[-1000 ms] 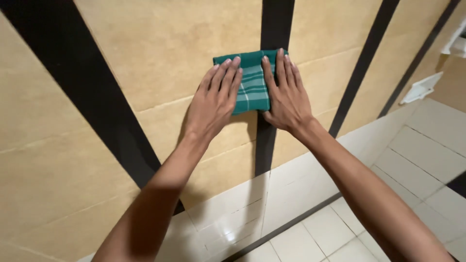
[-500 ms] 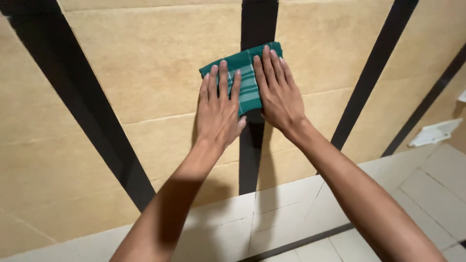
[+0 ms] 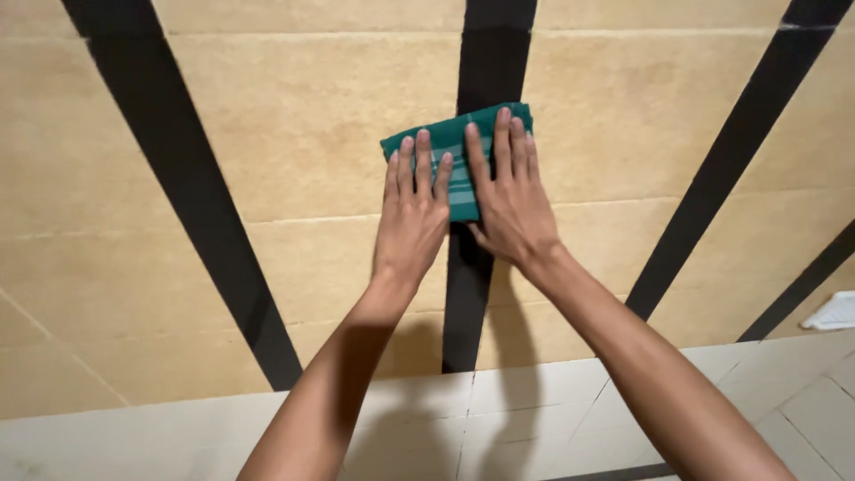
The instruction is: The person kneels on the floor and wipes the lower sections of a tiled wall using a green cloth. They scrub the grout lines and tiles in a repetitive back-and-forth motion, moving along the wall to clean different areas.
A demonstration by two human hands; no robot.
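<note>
Green cloth [image 3: 456,165], folded into a rough rectangle with pale stripes, is lying flat against the wall, straddling a black vertical stripe [image 3: 485,223] and the tan panel to its left.

Nearest the camera, both forearms are reaching up and forward over the pale tiled ledge [image 3: 499,419] at the foot of the wall. Further along, the left hand [image 3: 411,218] is resting with its palm on the tan wall tile [image 3: 294,160] just below the cloth, fingers slightly spread and lying flat over the cloth's lower left part. The right hand [image 3: 509,200] is pressing beside it, fingers close together and stretched over the cloth's right half up to its top edge. Neither hand is pinching anything; both are pushing flat with open palms.

Judging from this, the cloth is being held only by pressure against an upright surface, so easing off with either palm could be letting it slide or drop onto the ledge. The folded layers could also be creeping apart under uneven pushing, leaving a bunched corner.

No containers are showing; a small white object [image 3: 833,313] is sitting at the far right edge, too cut off to identify.
</note>
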